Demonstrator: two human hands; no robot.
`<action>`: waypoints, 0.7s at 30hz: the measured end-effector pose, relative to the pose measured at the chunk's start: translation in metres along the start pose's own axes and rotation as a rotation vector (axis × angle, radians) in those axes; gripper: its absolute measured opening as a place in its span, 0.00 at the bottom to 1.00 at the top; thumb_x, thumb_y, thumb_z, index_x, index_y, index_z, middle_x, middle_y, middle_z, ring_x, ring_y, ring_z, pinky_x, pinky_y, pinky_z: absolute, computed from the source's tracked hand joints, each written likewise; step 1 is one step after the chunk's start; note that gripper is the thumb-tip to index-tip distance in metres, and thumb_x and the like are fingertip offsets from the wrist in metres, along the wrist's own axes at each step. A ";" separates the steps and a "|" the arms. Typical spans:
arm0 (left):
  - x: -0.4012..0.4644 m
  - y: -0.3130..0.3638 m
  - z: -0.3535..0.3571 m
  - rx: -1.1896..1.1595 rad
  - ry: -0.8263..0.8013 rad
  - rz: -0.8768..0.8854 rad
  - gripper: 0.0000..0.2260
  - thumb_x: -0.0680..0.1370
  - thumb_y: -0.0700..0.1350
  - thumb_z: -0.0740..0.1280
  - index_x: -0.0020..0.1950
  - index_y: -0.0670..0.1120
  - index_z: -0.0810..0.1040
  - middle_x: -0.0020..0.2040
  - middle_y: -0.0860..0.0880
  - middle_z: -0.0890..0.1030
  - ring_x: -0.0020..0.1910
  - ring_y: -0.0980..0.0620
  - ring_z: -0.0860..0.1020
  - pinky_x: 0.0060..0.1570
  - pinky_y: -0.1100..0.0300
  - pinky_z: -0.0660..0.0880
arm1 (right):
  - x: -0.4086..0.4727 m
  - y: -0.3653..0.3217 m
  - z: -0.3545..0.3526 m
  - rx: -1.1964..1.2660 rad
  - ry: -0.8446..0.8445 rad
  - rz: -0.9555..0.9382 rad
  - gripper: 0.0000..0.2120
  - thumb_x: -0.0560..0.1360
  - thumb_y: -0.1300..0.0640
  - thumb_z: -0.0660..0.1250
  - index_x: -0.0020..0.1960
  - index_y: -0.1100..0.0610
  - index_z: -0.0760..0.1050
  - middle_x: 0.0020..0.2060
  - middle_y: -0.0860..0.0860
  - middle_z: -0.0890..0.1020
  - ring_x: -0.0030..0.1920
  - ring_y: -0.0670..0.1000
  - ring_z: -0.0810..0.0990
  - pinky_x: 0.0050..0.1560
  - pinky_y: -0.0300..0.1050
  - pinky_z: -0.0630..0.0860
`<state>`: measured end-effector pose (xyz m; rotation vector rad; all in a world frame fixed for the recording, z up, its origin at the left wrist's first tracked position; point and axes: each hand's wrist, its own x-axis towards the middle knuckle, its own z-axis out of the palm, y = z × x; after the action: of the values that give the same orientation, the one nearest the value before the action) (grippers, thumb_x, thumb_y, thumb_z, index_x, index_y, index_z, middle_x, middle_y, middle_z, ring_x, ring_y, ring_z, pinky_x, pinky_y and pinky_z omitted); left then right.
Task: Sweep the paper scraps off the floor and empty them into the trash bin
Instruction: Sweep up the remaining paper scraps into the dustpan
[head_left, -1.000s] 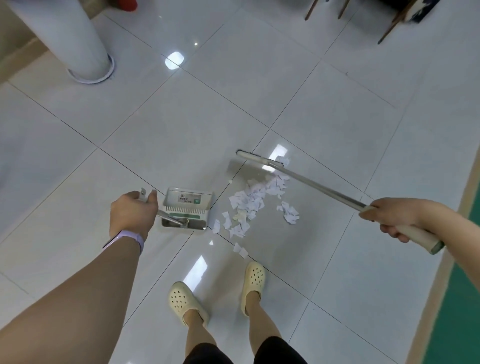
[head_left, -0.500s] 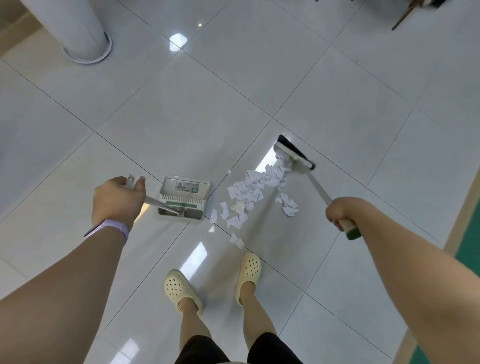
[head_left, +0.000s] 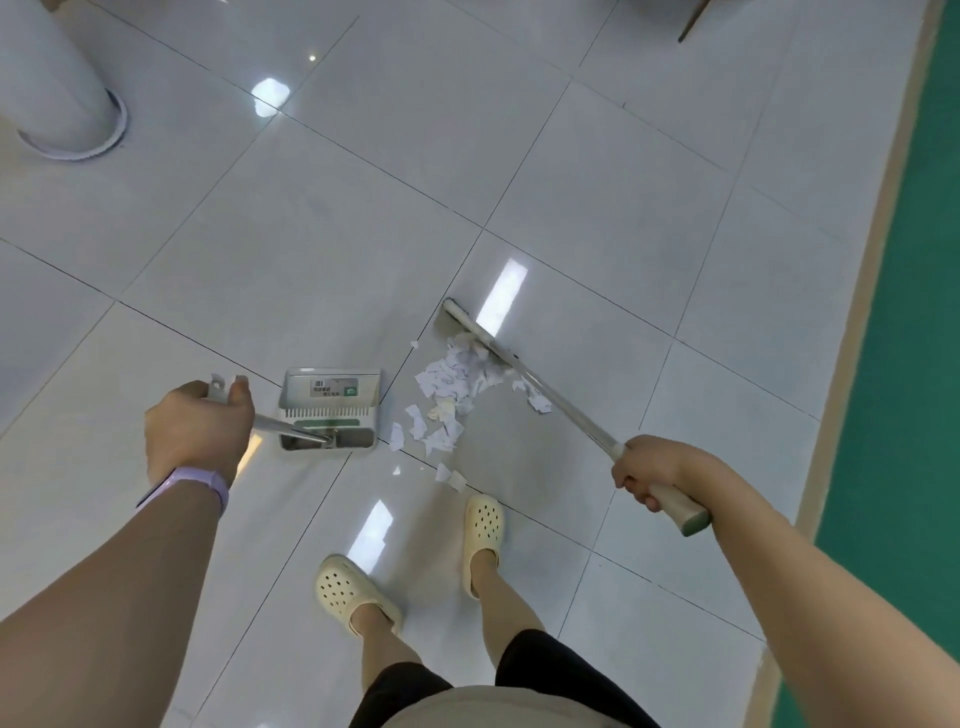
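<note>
Since the earlier frame the broom (head_left: 480, 340) has drawn the paper scraps (head_left: 449, 389) tighter. Right hand (head_left: 644, 470) grips its handle; left hand (head_left: 195, 428) grips the dustpan (head_left: 330, 410), standing just left of the pile.

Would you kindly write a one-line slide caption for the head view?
Right hand sweeps paper scraps with a broom toward the dustpan held by the left hand.

Indoor hall, glossy floor tiles (head_left: 363, 218), white column (head_left: 57, 88)
</note>
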<state>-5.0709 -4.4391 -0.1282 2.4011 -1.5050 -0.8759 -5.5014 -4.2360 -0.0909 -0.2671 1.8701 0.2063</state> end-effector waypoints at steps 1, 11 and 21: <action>-0.002 0.000 -0.001 -0.003 -0.002 0.004 0.19 0.77 0.60 0.64 0.40 0.44 0.77 0.38 0.41 0.79 0.38 0.36 0.77 0.42 0.49 0.77 | -0.008 0.009 -0.002 0.058 0.009 -0.020 0.03 0.74 0.66 0.65 0.47 0.63 0.72 0.27 0.55 0.73 0.24 0.50 0.70 0.26 0.41 0.70; -0.014 -0.009 0.001 -0.018 0.000 0.033 0.21 0.76 0.60 0.63 0.40 0.43 0.77 0.38 0.41 0.79 0.38 0.36 0.77 0.43 0.47 0.79 | -0.002 0.033 0.035 0.348 0.196 0.086 0.13 0.76 0.70 0.58 0.60 0.66 0.65 0.42 0.63 0.78 0.32 0.56 0.81 0.33 0.48 0.82; -0.013 -0.015 0.006 -0.019 0.024 0.054 0.20 0.77 0.59 0.63 0.40 0.41 0.77 0.36 0.42 0.78 0.38 0.36 0.77 0.43 0.49 0.77 | 0.028 0.011 0.103 0.118 0.018 0.199 0.13 0.79 0.64 0.56 0.63 0.65 0.65 0.36 0.56 0.79 0.33 0.51 0.78 0.43 0.44 0.80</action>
<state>-5.0666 -4.4201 -0.1349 2.3379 -1.5375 -0.8428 -5.4195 -4.1992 -0.1495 -0.0013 1.9185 0.2283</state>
